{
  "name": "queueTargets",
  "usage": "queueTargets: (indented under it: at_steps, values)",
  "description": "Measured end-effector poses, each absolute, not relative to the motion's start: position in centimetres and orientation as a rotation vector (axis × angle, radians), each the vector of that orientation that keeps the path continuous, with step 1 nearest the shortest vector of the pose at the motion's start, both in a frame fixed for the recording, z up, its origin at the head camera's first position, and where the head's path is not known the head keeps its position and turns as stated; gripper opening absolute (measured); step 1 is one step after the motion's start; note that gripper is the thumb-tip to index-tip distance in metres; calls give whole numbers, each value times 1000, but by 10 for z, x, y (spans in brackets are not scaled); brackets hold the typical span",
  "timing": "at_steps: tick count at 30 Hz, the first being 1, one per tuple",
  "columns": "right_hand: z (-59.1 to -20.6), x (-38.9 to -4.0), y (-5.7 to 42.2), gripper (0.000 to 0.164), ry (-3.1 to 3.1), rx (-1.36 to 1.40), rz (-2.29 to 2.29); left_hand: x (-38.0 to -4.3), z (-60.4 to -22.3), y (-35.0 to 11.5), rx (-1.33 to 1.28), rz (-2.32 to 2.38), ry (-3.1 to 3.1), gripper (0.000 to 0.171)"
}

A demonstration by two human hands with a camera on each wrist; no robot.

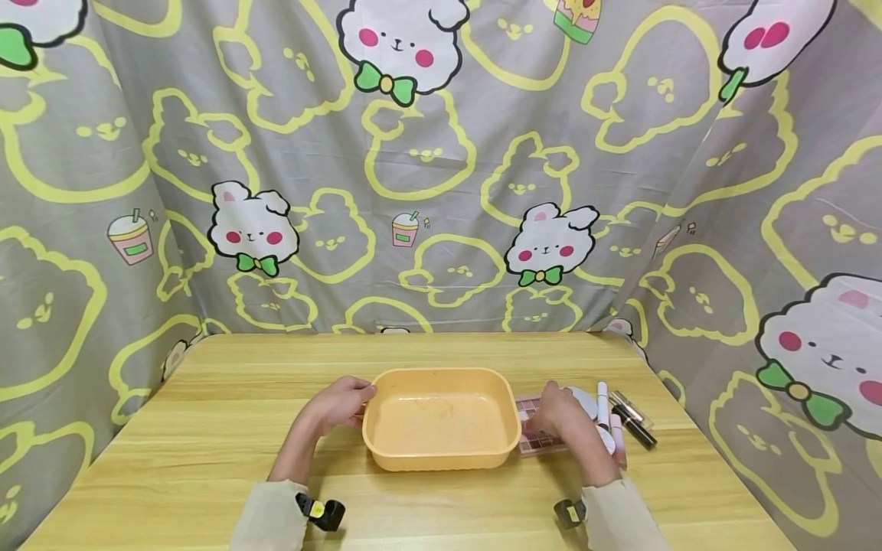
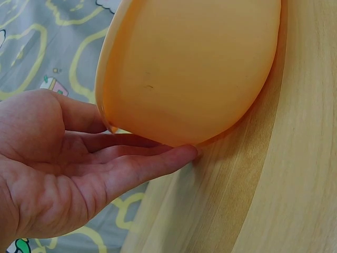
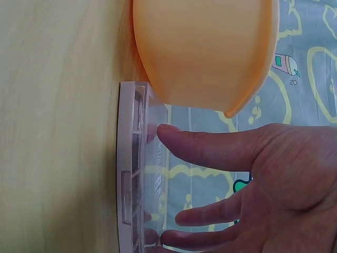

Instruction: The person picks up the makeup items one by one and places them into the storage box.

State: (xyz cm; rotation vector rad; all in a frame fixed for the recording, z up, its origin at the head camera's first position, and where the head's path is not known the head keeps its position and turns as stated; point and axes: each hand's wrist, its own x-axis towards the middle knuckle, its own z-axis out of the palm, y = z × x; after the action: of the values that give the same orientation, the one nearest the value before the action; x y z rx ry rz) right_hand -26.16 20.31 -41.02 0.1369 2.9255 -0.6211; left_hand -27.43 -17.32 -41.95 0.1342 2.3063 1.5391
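An orange plastic basin (image 1: pixel 441 462) stands upright on the table, with nothing inside it. At its left end, my left hand (image 1: pixel 339 403) holds it, the thumb at the rim and the other fingers along the outer wall; the left wrist view shows this hand (image 2: pixel 68 163) close up. Just right of the basin lies an eyeshadow palette (image 1: pixel 540 444) with a clear cover. Over that palette (image 3: pixel 126 179) is my right hand (image 3: pixel 274 179), its thumb and fingers spread apart and their tips close to the cover. Whether they touch it I cannot tell.
Right of my right hand lie several cosmetics: a round white compact (image 1: pixel 584 399), a white tube (image 1: pixel 602 402), a black tube (image 1: pixel 635 427) and a pink tube (image 1: pixel 617 438). Patterned curtains (image 1: pixel 441 229) border the wooden table (image 1: pixel 227 383) at the back and sides.
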Motion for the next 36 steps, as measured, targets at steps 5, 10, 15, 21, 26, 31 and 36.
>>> queueTargets:
  at_steps: [5,10,15,21,26,31,36]
  values:
    - [-411,-262,202,80,2933,116,-609,-274,-419,-173,126,1533,2317,42]
    - [-411,-262,202,80,2941,110,-590,-275,-420,-173,118,1538,2313,42]
    - [-412,-261,202,83,2941,117,-584,-274,-418,-173,144,1525,2306,43]
    - [-412,-261,202,85,2927,126,-609,-275,-418,-172,130,1529,2307,43]
    - [-412,-262,201,82,2930,106,-615,-275,-419,-173,110,1528,2322,42]
    - [-413,-263,201,84,2928,104,-622,-274,-419,-172,119,1533,2323,42]
    - [-413,-263,201,80,2932,98,-628,-275,-419,-173,116,1534,2323,42]
